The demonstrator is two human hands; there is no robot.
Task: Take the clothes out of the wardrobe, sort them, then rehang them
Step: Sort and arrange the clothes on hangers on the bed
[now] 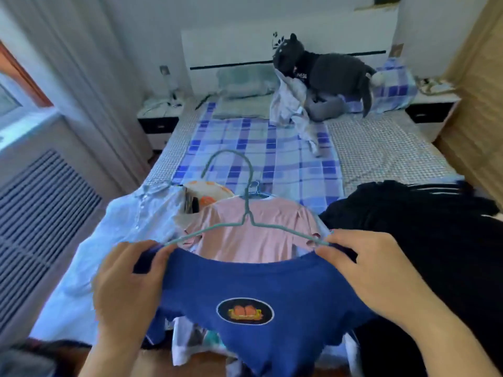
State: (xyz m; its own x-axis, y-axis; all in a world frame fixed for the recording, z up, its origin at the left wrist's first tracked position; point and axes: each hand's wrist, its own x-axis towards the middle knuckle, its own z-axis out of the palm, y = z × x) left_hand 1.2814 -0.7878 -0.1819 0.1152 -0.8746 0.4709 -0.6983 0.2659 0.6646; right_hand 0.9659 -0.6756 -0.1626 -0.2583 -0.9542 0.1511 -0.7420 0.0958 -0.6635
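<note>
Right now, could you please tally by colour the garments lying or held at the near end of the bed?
Dark blue: 1, the blue T-shirt held up by the left hand and the right hand on the green wire hanger
Pink: 1, the pink top
Light blue: 1, the light blue shirt
Black: 1, the black pile, pieces not separable
Total: 4

2 hands (128, 278) – 1 blue shirt (261, 292), 1 hanger (245, 213), 1 plush cat (326, 69)
</note>
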